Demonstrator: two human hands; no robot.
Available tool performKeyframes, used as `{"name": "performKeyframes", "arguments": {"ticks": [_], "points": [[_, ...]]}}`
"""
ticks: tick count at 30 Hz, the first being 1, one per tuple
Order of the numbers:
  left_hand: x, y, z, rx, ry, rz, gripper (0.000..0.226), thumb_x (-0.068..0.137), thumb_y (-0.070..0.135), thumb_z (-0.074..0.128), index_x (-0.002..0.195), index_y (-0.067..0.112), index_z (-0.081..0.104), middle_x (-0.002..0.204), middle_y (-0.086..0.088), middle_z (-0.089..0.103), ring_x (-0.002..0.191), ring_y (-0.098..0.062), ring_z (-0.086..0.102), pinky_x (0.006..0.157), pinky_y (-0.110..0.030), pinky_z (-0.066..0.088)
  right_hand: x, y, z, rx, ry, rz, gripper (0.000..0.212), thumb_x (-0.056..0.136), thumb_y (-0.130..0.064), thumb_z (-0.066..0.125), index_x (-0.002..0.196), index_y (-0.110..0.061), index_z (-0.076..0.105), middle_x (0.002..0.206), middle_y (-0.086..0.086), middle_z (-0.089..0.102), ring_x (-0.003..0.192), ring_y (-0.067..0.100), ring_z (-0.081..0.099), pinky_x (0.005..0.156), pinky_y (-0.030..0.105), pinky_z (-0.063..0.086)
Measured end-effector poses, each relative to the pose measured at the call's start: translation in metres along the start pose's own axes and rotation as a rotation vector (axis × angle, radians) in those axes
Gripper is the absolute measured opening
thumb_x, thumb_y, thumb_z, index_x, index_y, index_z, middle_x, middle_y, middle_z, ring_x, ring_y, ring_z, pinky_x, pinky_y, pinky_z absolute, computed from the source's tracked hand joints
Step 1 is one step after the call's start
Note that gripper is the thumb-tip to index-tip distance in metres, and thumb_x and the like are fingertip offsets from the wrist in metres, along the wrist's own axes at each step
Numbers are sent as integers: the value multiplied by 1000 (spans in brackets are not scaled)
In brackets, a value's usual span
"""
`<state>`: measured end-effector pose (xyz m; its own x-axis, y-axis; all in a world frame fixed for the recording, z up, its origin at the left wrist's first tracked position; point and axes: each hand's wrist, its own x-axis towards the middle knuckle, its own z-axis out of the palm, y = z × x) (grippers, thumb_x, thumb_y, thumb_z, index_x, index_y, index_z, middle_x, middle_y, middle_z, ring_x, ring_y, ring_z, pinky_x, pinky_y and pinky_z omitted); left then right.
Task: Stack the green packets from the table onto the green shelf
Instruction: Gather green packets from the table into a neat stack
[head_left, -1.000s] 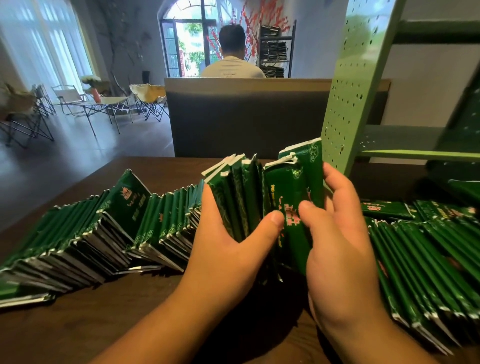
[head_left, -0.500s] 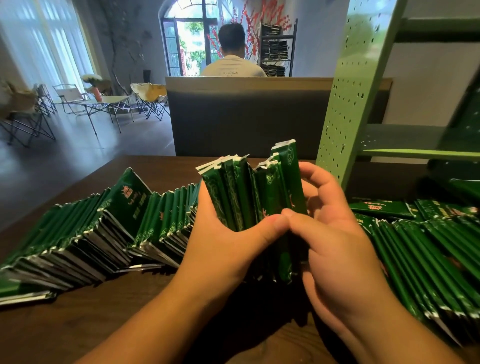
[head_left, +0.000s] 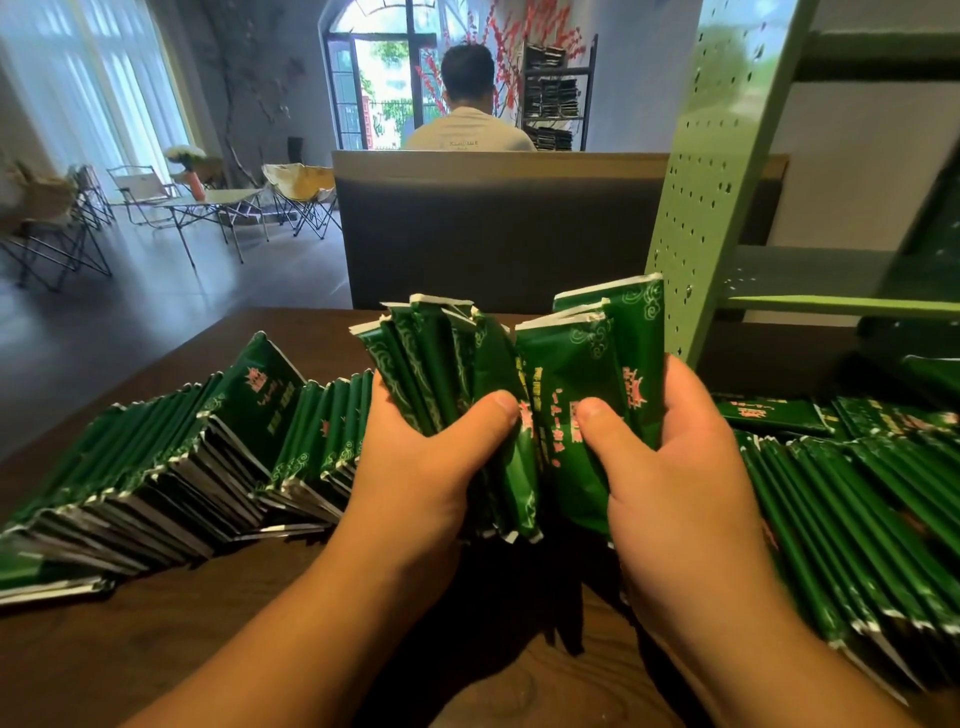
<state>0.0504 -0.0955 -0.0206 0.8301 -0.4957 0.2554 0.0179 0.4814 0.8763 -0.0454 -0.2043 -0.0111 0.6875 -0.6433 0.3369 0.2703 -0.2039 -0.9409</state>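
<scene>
Mid-frame, your left hand (head_left: 415, 467) grips one upright bunch of green packets (head_left: 441, 364), and your right hand (head_left: 670, 467) grips another bunch (head_left: 587, 374). More lie on the table (head_left: 156, 649); green shelf (head_left: 717, 182) upper right.

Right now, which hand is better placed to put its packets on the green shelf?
Right, likely. The right hand grips its bunch of packets directly beside the green shelf, whose upright stands just behind it. The left hand holds its own bunch farther away and would have to cross over.
</scene>
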Motion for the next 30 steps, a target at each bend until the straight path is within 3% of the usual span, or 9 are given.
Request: {"name": "performKeyframes", "arguments": {"ticks": [2, 6, 10, 13, 15, 17, 20, 24, 30], "points": [[0, 1, 0, -3, 30, 10, 59, 75, 10, 71, 129, -3, 52, 112, -31, 68, 100, -47, 70, 82, -56, 60, -1, 0, 1, -24, 34, 14, 26, 94, -22, 64, 118, -33, 64, 111, -8, 74, 104, 16, 71, 88, 51, 59], [1, 5, 2, 18, 77, 28, 63, 72, 9, 71, 130, -2, 51, 110, -30, 69, 97, -46, 72, 80, -62, 60, 0, -5, 5, -44, 88, 42, 61, 81, -40, 63, 140, -27, 52, 132, -6, 66, 124, 23, 63, 99, 59, 52], [1, 7, 1, 27, 86, 23, 64, 70, 8, 70, 131, 1, 51, 110, -29, 69, 95, -43, 73, 77, -61, 61, 1, -3, 2, -37, 94, -5, 34, 91, -25, 66, 125, -28, 62, 114, -7, 73, 109, 19, 70, 93, 54, 56], [3, 9, 0, -8, 104, 3, 62, 69, 8, 70, 128, 0, 53, 107, -28, 70, 90, -42, 73, 74, -57, 62, 3, -2, -1, 83, 106, 29, 40, 82, -28, 70, 122, -27, 65, 117, -1, 74, 111, 25, 70, 94, 59, 54], [4, 11, 0, -53, 74, -28, 53, 70, 7, 68, 120, -5, 56, 97, -27, 68, 82, -39, 71, 71, -55, 62, 6, -3, -4, 261, 86, 98, 25, 91, -10, 65, 114, -20, 69, 107, 8, 77, 100, 30, 74, 87, 58, 59], [3, 12, 0, -69, 55, -49, 50, 71, 6, 67, 118, -7, 56, 94, -26, 65, 81, -39, 68, 72, -57, 60, 8, -5, -8, 397, 45, 198, 23, 95, -1, 57, 111, -12, 71, 102, 15, 77, 95, 35, 75, 80, 56, 61], [2, 12, 1, -63, 43, -82, 55, 72, 8, 68, 125, -4, 56, 107, -34, 66, 93, -48, 70, 76, -58, 60, 10, -5, -8, 501, -10, 271, 21, 94, -4, 57, 109, -8, 72, 102, 21, 76, 94, 39, 75, 78, 56, 61], [1, 11, 0, -69, 5, -148, 59, 74, 13, 69, 130, 3, 57, 119, -33, 65, 105, -49, 68, 83, -63, 58, 9, -5, -6, 447, 33, 202, 19, 94, -1, 59, 106, -9, 72, 98, 19, 77, 89, 35, 76, 73, 49, 62], [-3, 8, 3, -114, -68, -147, 58, 80, 19, 69, 135, 6, 55, 122, -23, 70, 110, -41, 70, 86, -55, 59, 8, -6, -6, 348, 117, 126, 20, 89, 4, 66, 103, -11, 71, 95, 13, 78, 84, 29, 77, 71, 45, 63]]}}
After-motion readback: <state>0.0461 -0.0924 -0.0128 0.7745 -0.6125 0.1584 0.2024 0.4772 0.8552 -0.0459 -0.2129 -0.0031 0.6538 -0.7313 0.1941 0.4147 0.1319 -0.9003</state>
